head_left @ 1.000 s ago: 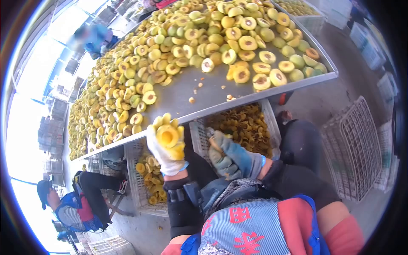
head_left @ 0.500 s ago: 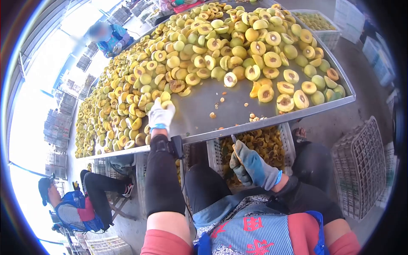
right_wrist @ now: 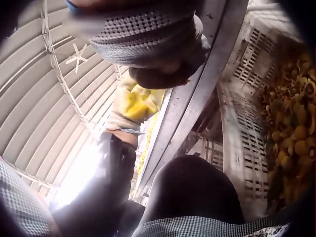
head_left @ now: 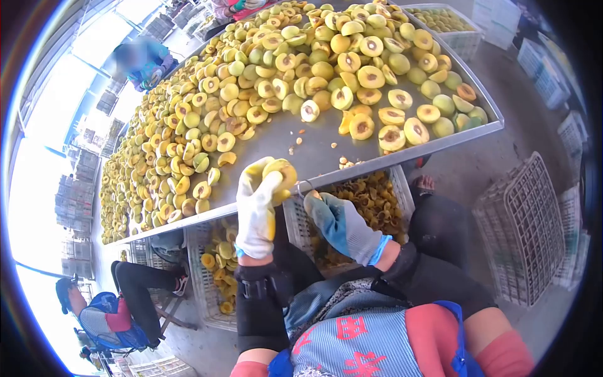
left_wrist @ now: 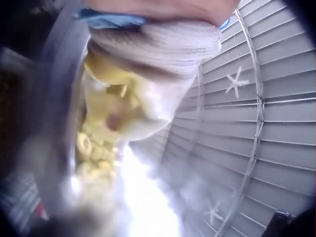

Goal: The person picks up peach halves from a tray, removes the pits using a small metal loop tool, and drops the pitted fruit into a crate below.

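Observation:
In the head view the white-gloved left hand [head_left: 256,210] holds a yellow fruit half [head_left: 282,174] by its fingers, just past the table's near edge. Close on its right, the blue-grey gloved right hand [head_left: 345,227] grips a small tool with a curved metal loop [head_left: 304,186], pointed toward the fruit. A small gap seems to separate loop and fruit. The left wrist view shows the left glove [left_wrist: 143,84], stained yellow, curled round the fruit. In the right wrist view the right glove [right_wrist: 158,49] is curled, and the left glove [right_wrist: 136,103] appears beyond it.
A metal table [head_left: 264,139] carries heaped fruit halves. Below its edge stand a crate of darker pieces [head_left: 402,188] and a crate of yellow halves [head_left: 196,264]. Stacked crates [head_left: 524,226] stand at right. Other people sit at left [head_left: 110,320] and across the table [head_left: 141,63].
The left hand reached to the heap, then came back toward the body with a fruit half. The right hand has moved up and left, nearer the left hand. The head view has shifted.

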Available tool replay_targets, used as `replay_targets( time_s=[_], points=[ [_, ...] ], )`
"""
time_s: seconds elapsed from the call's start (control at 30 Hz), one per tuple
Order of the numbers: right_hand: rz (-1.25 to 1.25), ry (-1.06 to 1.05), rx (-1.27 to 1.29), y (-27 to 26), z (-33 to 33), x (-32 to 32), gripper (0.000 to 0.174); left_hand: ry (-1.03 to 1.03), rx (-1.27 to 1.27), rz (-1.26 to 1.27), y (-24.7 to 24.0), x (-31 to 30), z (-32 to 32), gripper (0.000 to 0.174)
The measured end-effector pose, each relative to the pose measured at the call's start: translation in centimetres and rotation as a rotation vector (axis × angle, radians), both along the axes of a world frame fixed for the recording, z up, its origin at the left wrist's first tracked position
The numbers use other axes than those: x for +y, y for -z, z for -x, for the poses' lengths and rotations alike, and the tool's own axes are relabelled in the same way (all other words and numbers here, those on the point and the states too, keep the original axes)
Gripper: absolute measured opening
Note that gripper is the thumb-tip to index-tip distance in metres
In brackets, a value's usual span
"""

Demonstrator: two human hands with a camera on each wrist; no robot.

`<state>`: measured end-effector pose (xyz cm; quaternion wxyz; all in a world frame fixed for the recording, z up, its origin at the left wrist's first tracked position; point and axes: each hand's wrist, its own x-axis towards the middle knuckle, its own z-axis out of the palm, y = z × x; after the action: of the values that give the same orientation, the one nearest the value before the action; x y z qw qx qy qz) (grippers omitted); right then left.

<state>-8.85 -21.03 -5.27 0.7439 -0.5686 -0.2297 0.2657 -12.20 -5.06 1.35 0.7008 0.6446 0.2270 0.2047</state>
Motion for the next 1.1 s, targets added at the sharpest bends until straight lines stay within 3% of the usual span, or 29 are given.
replay_targets(
  time_s=[0.07, 0.17, 0.27, 0.37, 0.77, 0.97, 1.1],
  points=[
    [0.022, 0.001, -0.022, -0.5, -0.2, -0.5, 0.035, 0.037, -0.083, -0.059, 1.0, -1.9, 0.2, 0.033],
    [-0.023, 0.002, 0.003, -0.9, -0.2, -0.9, 0.043, 0.049, -0.156, 0.084, 2.2, -4.1, 0.4, 0.03],
    [-0.017, -0.027, 0.06, -0.4, 0.0, -1.1, 0.047, 0.044, -0.241, 0.409, 3.7, -4.7, 0.0, 0.03],
    [-0.03, -0.04, 0.124, 0.2, 0.0, -0.9, 0.049, -0.082, -0.227, 0.477, 1.7, -7.1, -0.7, 0.035],
    [0.042, -0.148, 0.163, 0.0, 0.9, -0.8, 0.05, -0.273, -0.136, 0.324, 2.3, -7.1, -0.6, 0.034],
    [0.09, -0.248, 0.165, 1.4, 0.9, -0.6, 0.054, -0.063, -0.065, 0.244, 1.9, -5.4, 0.0, 0.037],
    [0.222, -0.324, 0.18, -0.1, 0.2, -1.7, 0.059, 0.049, 0.045, 0.052, 2.3, -4.4, 0.1, 0.04]
  ],
)
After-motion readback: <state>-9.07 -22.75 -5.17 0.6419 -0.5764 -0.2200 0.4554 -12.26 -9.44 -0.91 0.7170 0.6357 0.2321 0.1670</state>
